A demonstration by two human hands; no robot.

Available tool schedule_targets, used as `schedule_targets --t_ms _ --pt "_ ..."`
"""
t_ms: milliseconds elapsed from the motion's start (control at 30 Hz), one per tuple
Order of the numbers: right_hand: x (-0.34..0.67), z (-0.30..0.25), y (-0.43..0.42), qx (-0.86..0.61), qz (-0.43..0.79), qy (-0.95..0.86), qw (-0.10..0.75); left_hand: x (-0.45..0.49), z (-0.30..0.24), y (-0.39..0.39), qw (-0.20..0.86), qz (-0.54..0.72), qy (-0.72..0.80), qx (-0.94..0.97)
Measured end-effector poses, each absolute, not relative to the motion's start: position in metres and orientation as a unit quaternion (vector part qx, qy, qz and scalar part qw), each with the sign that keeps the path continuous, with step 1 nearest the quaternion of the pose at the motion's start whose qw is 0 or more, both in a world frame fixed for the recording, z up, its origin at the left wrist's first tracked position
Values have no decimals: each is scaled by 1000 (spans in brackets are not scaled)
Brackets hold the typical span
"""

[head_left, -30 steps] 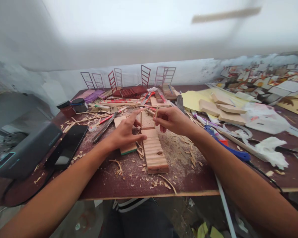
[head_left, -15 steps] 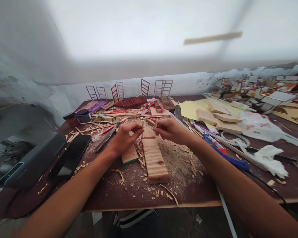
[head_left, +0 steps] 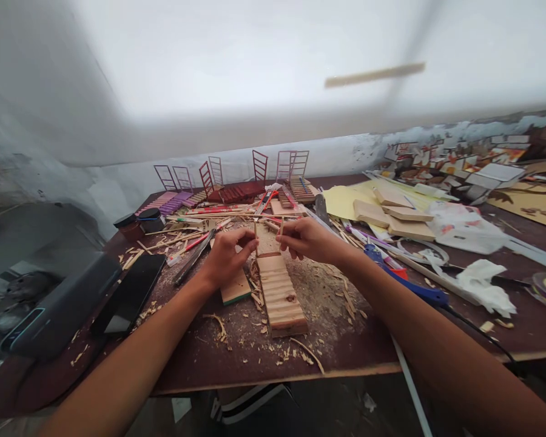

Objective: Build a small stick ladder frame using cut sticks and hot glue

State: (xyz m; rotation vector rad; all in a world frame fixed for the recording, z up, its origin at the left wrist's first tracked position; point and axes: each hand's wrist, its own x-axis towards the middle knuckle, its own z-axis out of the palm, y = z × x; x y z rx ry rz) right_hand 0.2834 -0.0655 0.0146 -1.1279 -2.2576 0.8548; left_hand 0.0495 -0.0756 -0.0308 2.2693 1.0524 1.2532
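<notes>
My left hand is pinched on a thin upright wooden stick at the far end of a ribbed wooden board. My right hand pinches a second thin upright stick just to the right of it. Both sticks stand over a flat wood piece behind the board. A small wood block with a green edge lies under my left wrist. Wood shavings cover the brown table around the board.
A black phone and a dark speaker lie at the left. Small painted frames stand at the table's back, with jars and loose sticks before them. Wood blocks, yellow paper, a blue tool and white tissue sit at the right.
My left fingers, spread a second ago, have closed into a pinch on the left stick. The view has tipped up slightly. My right hand keeps its pinch.
</notes>
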Motion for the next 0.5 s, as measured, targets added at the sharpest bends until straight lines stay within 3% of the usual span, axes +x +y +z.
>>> schedule_targets --t_ms 267,500 --pt "283 12 -64 -407 254 -852 210 50 -30 -77 177 446 368 796" --pt "289 14 -60 -388 218 -863 240 47 -30 -78 191 457 377 783"
